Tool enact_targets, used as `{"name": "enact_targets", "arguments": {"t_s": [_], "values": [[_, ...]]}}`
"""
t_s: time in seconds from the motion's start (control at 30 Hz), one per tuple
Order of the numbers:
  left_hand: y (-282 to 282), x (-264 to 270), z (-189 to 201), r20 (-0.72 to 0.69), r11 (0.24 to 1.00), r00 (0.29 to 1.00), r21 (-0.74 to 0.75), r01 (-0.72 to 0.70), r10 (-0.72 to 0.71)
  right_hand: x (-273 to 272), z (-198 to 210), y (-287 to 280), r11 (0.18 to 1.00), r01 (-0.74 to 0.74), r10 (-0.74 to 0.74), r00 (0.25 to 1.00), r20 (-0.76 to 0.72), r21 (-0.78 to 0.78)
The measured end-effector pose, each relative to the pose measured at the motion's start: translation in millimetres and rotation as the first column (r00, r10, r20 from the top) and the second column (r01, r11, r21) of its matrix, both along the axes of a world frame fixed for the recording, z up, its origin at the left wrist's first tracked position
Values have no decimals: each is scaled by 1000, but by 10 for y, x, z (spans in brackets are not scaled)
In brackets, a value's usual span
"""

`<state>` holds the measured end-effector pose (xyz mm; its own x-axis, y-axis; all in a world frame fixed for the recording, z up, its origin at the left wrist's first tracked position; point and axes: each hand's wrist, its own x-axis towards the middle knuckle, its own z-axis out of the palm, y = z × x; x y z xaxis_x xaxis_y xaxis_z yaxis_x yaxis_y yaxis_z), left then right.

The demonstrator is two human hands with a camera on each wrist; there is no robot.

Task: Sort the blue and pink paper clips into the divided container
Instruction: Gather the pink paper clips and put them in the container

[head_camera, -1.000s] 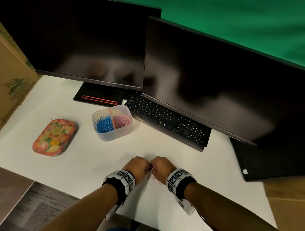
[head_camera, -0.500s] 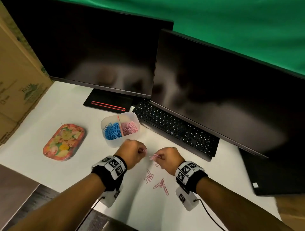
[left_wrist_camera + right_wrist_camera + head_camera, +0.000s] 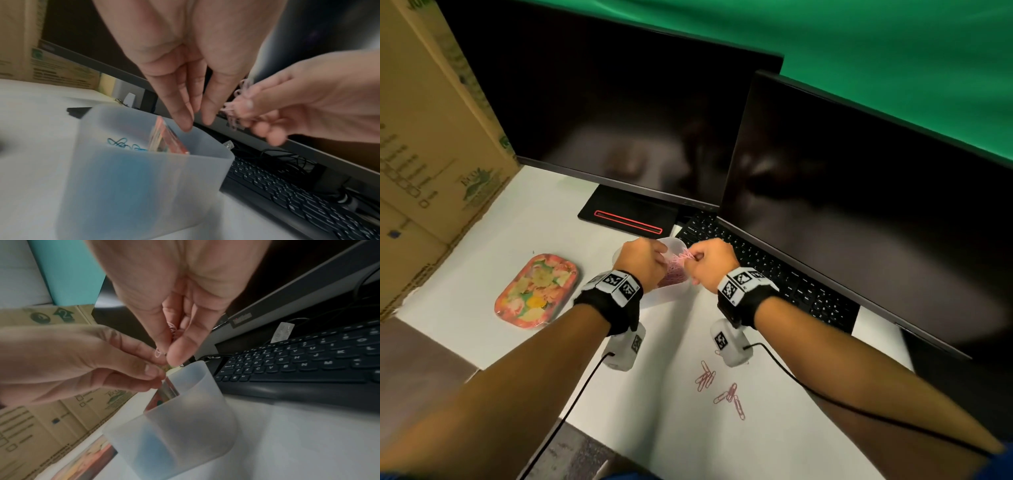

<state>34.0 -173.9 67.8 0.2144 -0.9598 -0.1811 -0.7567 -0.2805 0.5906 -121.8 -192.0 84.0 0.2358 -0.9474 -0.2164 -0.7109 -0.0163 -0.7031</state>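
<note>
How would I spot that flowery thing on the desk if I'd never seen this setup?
Start at the big cardboard box along the left edge of the white desk. Near it, left of the frosted plastic container, lies a flat, rounded-rectangle tin. It alone is covered in a pink, yellow and green flower print.

A white desk [image 3: 482,260] holds two dark screens [image 3: 619,130] and a keyboard [image 3: 791,287] — green wall [image 3: 893,51] behind, brown box [image 3: 431,154] beside.

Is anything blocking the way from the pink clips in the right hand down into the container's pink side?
Nothing visible: the right hand pinches the pink clips just above the open container, with the left hand alongside.
</note>
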Motion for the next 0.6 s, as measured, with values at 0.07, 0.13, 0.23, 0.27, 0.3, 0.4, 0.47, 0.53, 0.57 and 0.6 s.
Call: {"name": "enact_targets", "arguments": {"t_s": [0.07, 0.13, 0.23, 0.27, 0.3, 0.4, 0.47, 0.53, 0.57, 0.6], "values": [[103, 46, 23, -62, 999, 997, -22, -45, 43, 114, -29, -83, 1000, -7, 8, 999, -42, 23], [218, 78, 59, -109, 996, 993, -71, -48, 40, 206, -71, -125, 998, -13, 15, 999, -41, 69], [445, 55, 30, -107, 995, 990, -58, 84, -90, 167, -98, -118, 997, -4, 10, 998, -68, 82], [519, 25, -11, -108, 990, 984, -31, 138, -141, 93, -80, -75, 998, -6, 10, 997, -71, 56], [595, -16, -72, -103, 982, 977, -1, 189, -189, -11, -75, -10, 1000, -9, 11, 997, -75, 24], [811, -190, -307, -48, 931, 938, 115, 346, -343, -401, -228, 257, 999, -31, 38, 973, -230, 37], [943, -347, -473, 9, 848, 876, 253, 465, -483, -648, -406, 522, 990, -36, 87, 914, -396, 134], [1067, -486, -622, 45, 749, 793, 365, 553, -608, -828, -594, 817, 971, -59, 162, 875, -456, 231], [1119, -559, -675, 55, 714, 760, 393, 579, -647, -887, -689, 980, 962, -96, 207, 867, -453, 257], [1164, -619, -726, 68, 699, 740, 395, 596, -669, -930, -784, 1135, 949, -137, 252, 869, -426, 282]]}}
